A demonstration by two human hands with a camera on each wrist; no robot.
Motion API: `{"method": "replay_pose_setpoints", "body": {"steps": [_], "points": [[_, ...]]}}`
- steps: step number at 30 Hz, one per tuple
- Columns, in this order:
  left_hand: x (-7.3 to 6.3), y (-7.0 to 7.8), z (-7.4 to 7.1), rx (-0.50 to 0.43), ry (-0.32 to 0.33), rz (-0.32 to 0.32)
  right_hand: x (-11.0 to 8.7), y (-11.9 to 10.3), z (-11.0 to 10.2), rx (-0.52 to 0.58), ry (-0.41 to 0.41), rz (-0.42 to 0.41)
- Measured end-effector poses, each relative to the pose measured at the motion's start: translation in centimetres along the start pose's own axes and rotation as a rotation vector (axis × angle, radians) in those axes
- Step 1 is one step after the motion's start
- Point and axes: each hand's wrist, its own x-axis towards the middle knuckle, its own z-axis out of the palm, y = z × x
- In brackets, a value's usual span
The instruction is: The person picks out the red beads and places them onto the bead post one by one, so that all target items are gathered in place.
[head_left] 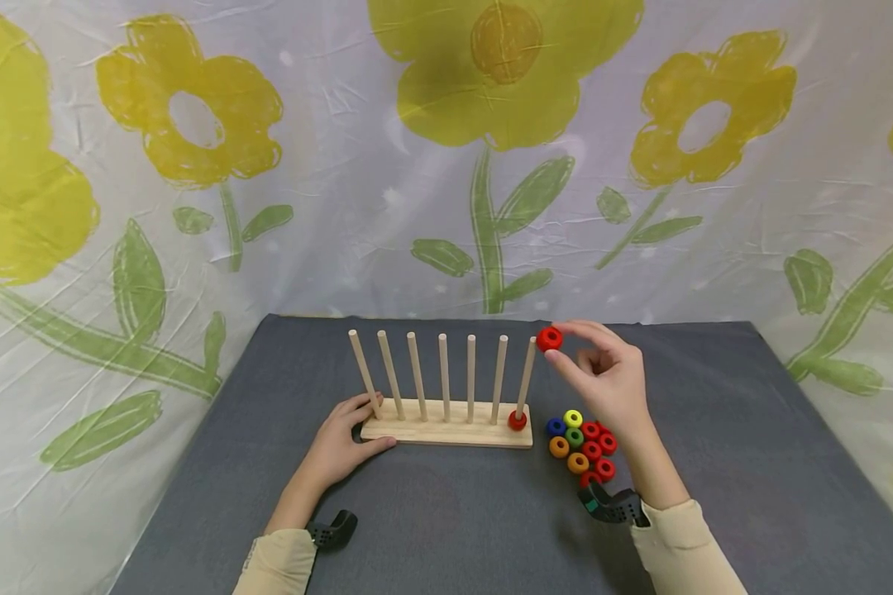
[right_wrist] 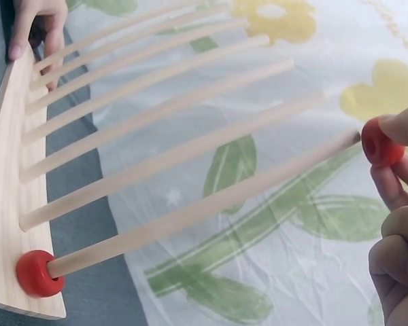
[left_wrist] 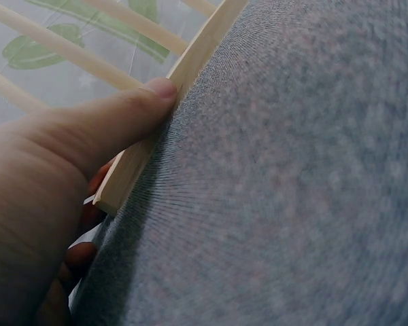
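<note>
Pinching a round red bead, the right hand, I see from afar, is just beside the tip of the rightmost smooth wooden peg. The left hand grips the flat pale base; glossy ring-shaped beads lie on the grey woven cloth.

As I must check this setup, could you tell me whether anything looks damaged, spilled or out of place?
Nothing stands out. The wooden stand lies flat, its pegs look whole, one red ring encircles the rightmost peg's foot, and loose rings lie gathered beside the stand.
</note>
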Motion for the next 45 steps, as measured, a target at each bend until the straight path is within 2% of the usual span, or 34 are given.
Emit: {"method": "replay_pose_setpoints", "body": {"steps": [7,24,33,45], "points": [[-0.12,-0.07,0.02,-0.002,0.001,-0.003,0.17,-0.04,0.39,0.013,-0.002,-0.022],[-0.25,-0.28,0.14,-0.006,0.012,0.029,0.69,-0.06,0.65,-0.004,-0.023,-0.004],[-0.03,-0.28,0.16,-0.004,0.004,0.006,0.98,0.03,0.89,0.000,-0.037,-0.019],[-0.06,-0.10,0.16,0.004,0.008,0.006,0.92,0.04,1.00,-0.009,-0.040,-0.013]]}}
